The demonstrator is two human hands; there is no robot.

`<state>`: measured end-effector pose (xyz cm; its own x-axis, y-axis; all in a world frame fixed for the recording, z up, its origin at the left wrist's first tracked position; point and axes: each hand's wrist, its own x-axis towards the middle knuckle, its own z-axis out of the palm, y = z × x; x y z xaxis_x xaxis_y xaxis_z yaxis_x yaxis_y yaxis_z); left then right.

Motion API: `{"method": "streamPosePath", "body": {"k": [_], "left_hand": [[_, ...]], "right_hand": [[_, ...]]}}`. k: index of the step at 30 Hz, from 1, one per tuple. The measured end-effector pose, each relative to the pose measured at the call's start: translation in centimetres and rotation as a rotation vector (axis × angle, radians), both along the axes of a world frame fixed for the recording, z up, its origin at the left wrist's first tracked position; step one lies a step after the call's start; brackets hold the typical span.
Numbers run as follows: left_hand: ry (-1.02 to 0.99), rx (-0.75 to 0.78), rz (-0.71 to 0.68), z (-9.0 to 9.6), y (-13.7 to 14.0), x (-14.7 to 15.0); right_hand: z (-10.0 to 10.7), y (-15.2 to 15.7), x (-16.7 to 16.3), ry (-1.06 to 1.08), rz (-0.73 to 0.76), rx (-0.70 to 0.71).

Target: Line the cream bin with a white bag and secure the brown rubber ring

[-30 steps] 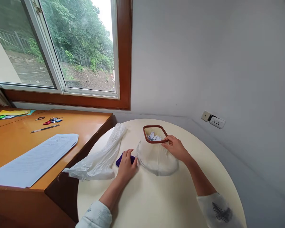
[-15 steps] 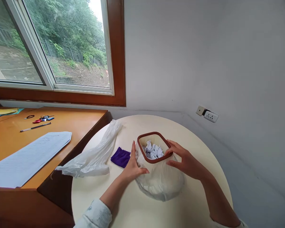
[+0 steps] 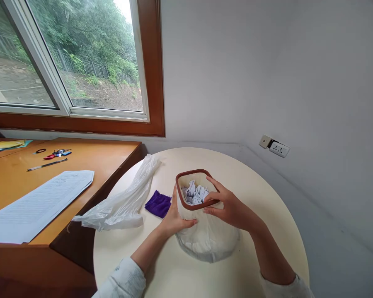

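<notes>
A small trash bin with a brown rim (image 3: 191, 207) stands on the round table, holding crumpled white paper (image 3: 194, 193). A translucent plastic bag (image 3: 209, 240) hangs around its outside and bunches at the base. My left hand (image 3: 173, 220) steadies the bin's left side, fingers along the far side and thumb across the front. My right hand (image 3: 231, 209) grips the rim at the right, some fingers over the edge inside and the thumb outside. Just left of my left hand lies a folded purple cloth (image 3: 157, 203).
A long, rumpled white plastic bag (image 3: 124, 203) lies on the left of the cream round table (image 3: 186, 281). Against it stands a wooden desk (image 3: 108, 153) with sheets of paper (image 3: 46, 207), a pen (image 3: 46, 164) and keys (image 3: 59, 153). A wall socket (image 3: 279, 149) is at right.
My right hand has moved left along the rim, its fingers now reaching further over the front right corner. The bin's top has shifted slightly left. My left hand stays on the side.
</notes>
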<state>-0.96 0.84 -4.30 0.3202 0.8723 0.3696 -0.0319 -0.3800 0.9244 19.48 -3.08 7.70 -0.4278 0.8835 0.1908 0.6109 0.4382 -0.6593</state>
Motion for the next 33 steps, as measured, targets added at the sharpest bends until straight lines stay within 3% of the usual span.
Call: {"method": "streamPosePath", "body": {"k": [4, 11, 25, 33], "left_hand": [[0.047, 0.031, 0.011, 0.1, 0.2, -0.3], [0.028, -0.01, 0.005, 0.0, 0.5, -0.5], [0.084, -0.021, 0.079, -0.5, 0.6, -0.6], [0.058, -0.064, 0.038, -0.3, 0.2, -0.5]], "right_hand": [[0.8, 0.5, -0.3, -0.074, 0.019, 0.061], [3.3, 1.6, -1.0, -0.229, 0.273, 0.102], [3.1, 1.7, -1.5, -0.31, 0.239, 0.188], [3.9, 1.2, -1.1, -0.269, 0.205, 0.303]]}}
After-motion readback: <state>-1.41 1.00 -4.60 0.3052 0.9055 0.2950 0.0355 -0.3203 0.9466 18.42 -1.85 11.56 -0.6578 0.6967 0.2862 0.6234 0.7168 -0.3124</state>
